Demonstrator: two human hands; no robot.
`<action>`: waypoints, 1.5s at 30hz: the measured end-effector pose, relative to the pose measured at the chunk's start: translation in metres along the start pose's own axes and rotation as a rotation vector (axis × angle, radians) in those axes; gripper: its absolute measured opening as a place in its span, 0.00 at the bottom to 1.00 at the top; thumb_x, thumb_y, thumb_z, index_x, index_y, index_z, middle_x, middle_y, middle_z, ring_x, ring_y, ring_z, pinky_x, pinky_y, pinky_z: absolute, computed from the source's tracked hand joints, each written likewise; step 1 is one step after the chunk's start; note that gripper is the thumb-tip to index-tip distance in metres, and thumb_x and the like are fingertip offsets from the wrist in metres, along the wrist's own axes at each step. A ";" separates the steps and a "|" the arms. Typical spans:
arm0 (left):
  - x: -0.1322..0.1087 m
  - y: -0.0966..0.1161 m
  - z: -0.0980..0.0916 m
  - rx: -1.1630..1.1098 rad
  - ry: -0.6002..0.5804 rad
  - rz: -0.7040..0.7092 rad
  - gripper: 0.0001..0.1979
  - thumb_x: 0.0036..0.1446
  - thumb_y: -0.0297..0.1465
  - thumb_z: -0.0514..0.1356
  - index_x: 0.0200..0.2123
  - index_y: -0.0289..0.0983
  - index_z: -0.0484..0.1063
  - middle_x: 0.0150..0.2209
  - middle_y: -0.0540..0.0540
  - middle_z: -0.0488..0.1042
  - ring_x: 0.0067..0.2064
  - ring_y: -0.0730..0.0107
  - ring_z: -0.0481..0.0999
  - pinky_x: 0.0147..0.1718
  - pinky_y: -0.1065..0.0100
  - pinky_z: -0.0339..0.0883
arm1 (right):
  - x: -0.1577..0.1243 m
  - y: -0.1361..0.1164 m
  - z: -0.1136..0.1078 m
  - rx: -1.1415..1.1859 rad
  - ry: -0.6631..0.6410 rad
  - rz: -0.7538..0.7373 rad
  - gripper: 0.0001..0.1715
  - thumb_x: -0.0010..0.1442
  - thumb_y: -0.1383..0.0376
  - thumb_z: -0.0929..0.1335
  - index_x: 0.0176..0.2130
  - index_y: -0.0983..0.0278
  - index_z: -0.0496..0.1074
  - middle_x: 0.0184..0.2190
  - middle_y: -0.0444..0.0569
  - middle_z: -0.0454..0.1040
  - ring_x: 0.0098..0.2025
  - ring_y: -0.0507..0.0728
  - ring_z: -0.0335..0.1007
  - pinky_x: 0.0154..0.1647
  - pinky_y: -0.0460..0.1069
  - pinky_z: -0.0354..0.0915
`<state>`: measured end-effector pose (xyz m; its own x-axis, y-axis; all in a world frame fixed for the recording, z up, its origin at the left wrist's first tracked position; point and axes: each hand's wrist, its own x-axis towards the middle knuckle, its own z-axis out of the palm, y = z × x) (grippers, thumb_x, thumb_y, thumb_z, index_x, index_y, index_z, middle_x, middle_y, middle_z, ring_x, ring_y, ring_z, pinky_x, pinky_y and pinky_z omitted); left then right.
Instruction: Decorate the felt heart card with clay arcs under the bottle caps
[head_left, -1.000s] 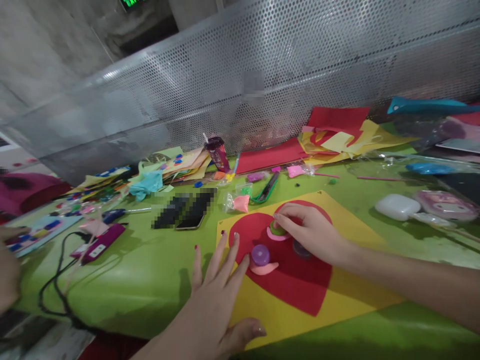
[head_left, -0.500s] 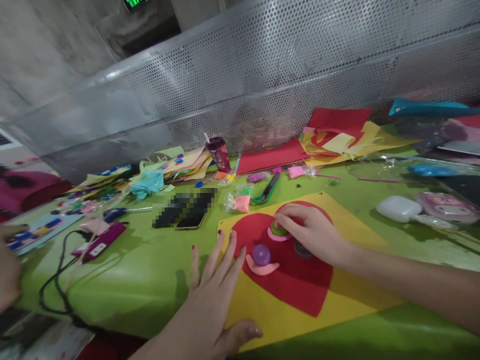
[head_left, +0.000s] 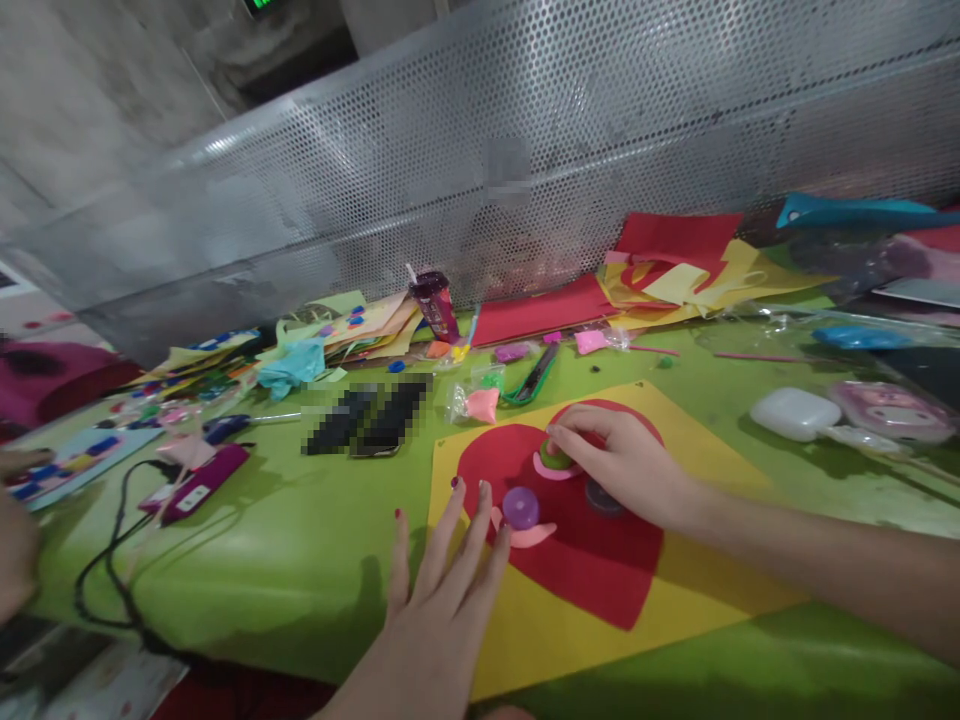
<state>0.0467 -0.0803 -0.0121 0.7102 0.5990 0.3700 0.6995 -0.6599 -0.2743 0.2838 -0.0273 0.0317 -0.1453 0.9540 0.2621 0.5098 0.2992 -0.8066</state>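
Observation:
A red paper heart [head_left: 585, 570] lies on a yellow sheet [head_left: 720, 560]. My right hand [head_left: 626, 465] is over the heart's upper part, its fingers closed on a green disc [head_left: 553, 457] edged below by a pink curved strip [head_left: 551, 471]. Partly under that hand is a dark round piece [head_left: 602, 497]. A purple disc [head_left: 520, 508] sits on the heart with a salmon-pink curved strip [head_left: 534, 537] below it. My left hand [head_left: 442, 590] holds nothing; its fingers are spread over the sheet's left edge, the fingertips near the salmon strip.
Two phones [head_left: 386, 420] lie left of the sheet, and a white earbud case [head_left: 795, 413] is at its right. Behind are clay packets [head_left: 480, 404], a green cutter [head_left: 536, 375], a drink cup [head_left: 434, 305] and paper scraps. Another person's hand [head_left: 15, 540] is at far left.
My left hand has shifted right and down, its fingertips now closer to the salmon strip and its thumb mostly out of view. The right hand stays on the green disc.

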 end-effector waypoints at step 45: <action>0.051 -0.047 -0.031 -0.280 -0.293 0.341 0.38 0.50 0.59 0.50 0.62 0.57 0.46 0.67 0.49 0.35 0.65 0.36 0.34 0.55 0.30 0.28 | 0.000 -0.003 0.000 -0.004 0.014 -0.011 0.17 0.61 0.59 0.59 0.24 0.63 0.65 0.25 0.46 0.69 0.30 0.55 0.63 0.34 0.50 0.58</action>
<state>0.0473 -0.0329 0.0468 0.9144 0.4040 0.0263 0.4048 -0.9114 -0.0734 0.2819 -0.0285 0.0339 -0.1393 0.9503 0.2786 0.5120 0.3099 -0.8012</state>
